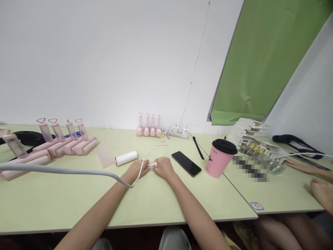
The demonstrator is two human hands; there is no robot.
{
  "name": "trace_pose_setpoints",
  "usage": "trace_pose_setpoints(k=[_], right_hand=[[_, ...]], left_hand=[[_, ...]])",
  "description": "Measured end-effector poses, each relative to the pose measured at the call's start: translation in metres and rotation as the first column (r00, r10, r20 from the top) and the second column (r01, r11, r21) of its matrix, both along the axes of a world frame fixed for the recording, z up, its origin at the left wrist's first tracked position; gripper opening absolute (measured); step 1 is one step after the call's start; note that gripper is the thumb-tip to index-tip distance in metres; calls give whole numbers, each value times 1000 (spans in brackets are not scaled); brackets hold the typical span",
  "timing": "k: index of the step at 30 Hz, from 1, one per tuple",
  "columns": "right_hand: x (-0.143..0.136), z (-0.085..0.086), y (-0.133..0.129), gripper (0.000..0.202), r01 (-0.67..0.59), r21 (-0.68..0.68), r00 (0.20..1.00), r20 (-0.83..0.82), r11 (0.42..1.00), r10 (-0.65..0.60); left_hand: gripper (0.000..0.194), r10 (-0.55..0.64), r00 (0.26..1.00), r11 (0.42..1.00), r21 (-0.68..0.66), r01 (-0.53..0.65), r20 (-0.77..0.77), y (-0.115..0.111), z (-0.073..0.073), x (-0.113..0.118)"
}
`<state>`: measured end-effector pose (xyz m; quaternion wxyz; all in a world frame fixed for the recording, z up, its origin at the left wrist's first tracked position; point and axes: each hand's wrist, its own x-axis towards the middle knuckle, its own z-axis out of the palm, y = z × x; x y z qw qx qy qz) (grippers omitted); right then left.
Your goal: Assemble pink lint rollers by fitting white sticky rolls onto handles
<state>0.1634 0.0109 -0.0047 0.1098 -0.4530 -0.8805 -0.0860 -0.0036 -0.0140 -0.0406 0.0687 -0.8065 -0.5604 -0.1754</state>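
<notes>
My left hand point(137, 169) and my right hand point(164, 167) meet just above the table, fingers closed around opposite ends of a small clear tube with pinkish ends point(151, 165). Only its middle shows between them; both ends are hidden in the hands. Close behind my left hand lies a white cylinder with a pink rim point(126, 158), with a pale pink sheet point(104, 157) to its left. A black phone point(186, 163) lies to the right of my right hand. A white cable point(104, 172) passes in front of my left hand and wrist.
Pink devices with clear tubes and heart-shaped loops point(85, 144) stand at left; several more point(148, 130) stand by the wall. Near them is a power strip point(177, 134). A pink cup point(218, 161) stands right. Beyond are white stacked trays point(247, 130) and another person's hand point(322, 191).
</notes>
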Motion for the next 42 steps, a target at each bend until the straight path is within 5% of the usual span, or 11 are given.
trace_pose_setpoints(k=[5,9,13,20,23,27,29,31,36,39,42], right_hand=[[-2,-3,2,24,-12,-120,978,-206,993,-13],[-6,-1,8,35,0,-319,872,-463,948,-156],[4,-1,16,29,212,-286,828,-455,935,-327],[20,-5,18,48,384,-63,819,-436,921,-372],[14,-2,12,41,263,18,882,-410,965,-232],[4,-9,7,37,-166,8,963,-213,986,164],[5,-15,10,36,-211,-17,968,-145,977,207],[12,-20,18,36,-109,12,985,-130,994,110],[24,-16,29,40,97,108,965,-256,989,-66],[12,-11,22,46,-78,-79,845,-535,994,24],[-8,-13,14,57,-363,-282,610,-792,888,-2]], left_hand=[[21,-16,961,1000,11,13,276,-5,15,1],[31,109,809,948,186,-260,577,-5,34,-7],[31,191,923,963,121,-242,333,-5,31,-10],[63,-126,972,969,234,78,199,7,5,7],[58,63,989,934,342,-105,133,16,4,-5],[53,380,922,889,250,-384,67,17,7,-35],[47,419,908,900,128,-417,15,13,9,-46],[40,418,908,906,76,-416,-9,10,11,-50],[42,215,965,963,133,-235,149,8,18,-37],[45,-48,954,978,210,-15,295,4,20,-19],[48,-227,910,960,239,148,348,-3,22,-2]])
